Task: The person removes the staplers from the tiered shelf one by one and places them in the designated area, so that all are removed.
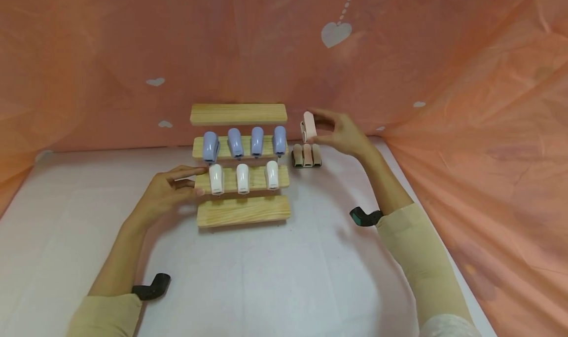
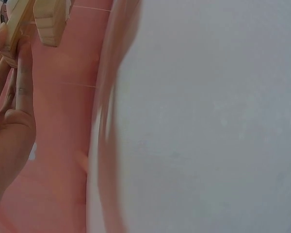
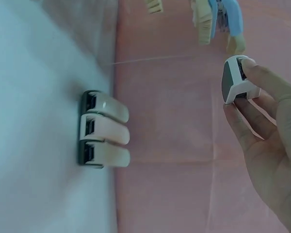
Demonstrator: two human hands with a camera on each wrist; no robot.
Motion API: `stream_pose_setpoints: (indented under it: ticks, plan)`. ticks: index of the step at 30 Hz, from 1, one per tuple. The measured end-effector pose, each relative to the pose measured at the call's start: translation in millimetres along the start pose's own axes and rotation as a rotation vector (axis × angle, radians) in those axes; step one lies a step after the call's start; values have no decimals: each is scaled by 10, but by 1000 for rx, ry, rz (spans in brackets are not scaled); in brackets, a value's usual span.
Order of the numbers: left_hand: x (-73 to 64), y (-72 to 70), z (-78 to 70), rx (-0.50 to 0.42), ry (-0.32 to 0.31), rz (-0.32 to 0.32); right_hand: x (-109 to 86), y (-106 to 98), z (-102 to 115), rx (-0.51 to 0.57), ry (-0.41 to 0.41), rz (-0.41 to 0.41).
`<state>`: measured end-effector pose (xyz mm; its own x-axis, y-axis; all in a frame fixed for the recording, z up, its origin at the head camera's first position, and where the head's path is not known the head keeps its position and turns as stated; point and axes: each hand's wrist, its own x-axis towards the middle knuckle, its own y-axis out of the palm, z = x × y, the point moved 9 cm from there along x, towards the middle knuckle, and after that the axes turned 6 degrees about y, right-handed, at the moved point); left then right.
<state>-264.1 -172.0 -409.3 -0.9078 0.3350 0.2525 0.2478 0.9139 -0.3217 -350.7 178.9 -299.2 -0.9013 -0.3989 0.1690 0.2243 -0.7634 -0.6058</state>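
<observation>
At left, we see the left hand [image 1: 166, 189] pinching the left end of a wooden slat [image 1: 230, 179] carrying three white staplers [image 1: 242, 179]; four blue staplers [image 1: 257, 140] sit on the farther slat [image 1: 246, 147]. Further right, three beige-pink staplers [image 1: 307, 155] stand on the table [image 1: 266, 278]; above these, the right hand [image 1: 343, 132] clamps a pale pink stapler [image 1: 309, 126].

Head view is moderately lit, soft shadows on table [image 1: 275, 282], glints on staplers [image 1: 257, 140]; wrist views look hazy, right bluish.
</observation>
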Motion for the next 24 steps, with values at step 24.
stream_pose_setpoints:
  ticks: [24]
  plan:
    - [-3, -54, 15, -1, 5, -11, -117, -121, -702, 48, 186, -40]
